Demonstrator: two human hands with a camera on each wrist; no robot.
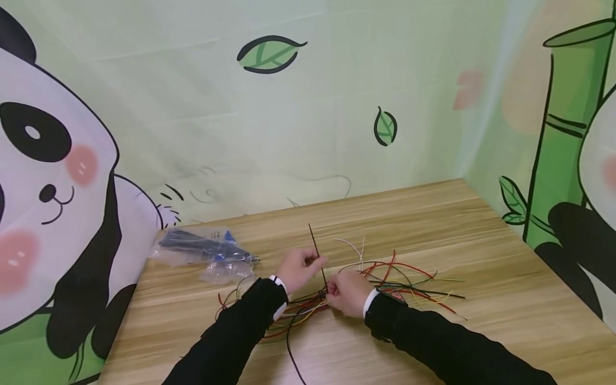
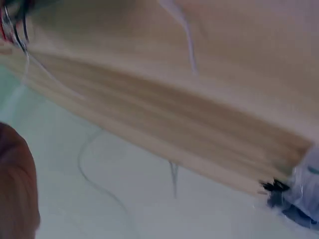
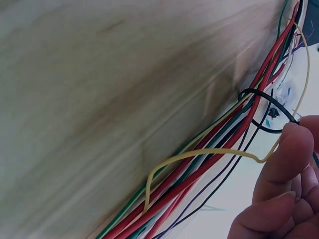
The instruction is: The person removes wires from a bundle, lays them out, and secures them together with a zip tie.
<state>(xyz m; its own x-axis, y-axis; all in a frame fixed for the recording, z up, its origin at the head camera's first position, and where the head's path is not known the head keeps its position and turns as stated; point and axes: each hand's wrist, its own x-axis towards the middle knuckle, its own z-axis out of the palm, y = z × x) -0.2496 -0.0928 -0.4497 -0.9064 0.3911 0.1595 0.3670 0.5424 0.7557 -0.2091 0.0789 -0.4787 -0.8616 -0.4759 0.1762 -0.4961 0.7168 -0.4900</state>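
A long bundle of red, green, yellow, black and white wires (image 1: pixel 303 310) lies across the table under both hands. Around it runs a loose loop of black cable tie (image 3: pixel 273 98), whose straight tail stands up in the head view. My right hand (image 1: pixel 351 293) pinches the tie just beside the bundle, with a yellow wire passing by its fingertips. Higher up, my left hand (image 1: pixel 298 270) holds the tail between thumb and fingers. Only part of the left hand (image 2: pixel 17 184) shows at the edge of the left wrist view.
A clear plastic bag (image 1: pixel 192 243) of black cable ties lies at the back left of the wooden table (image 1: pixel 414 214). Loose wire ends fan out to the right, and a black wire (image 1: pixel 291 347) trails toward the front edge. A printed cloth wall stands behind.
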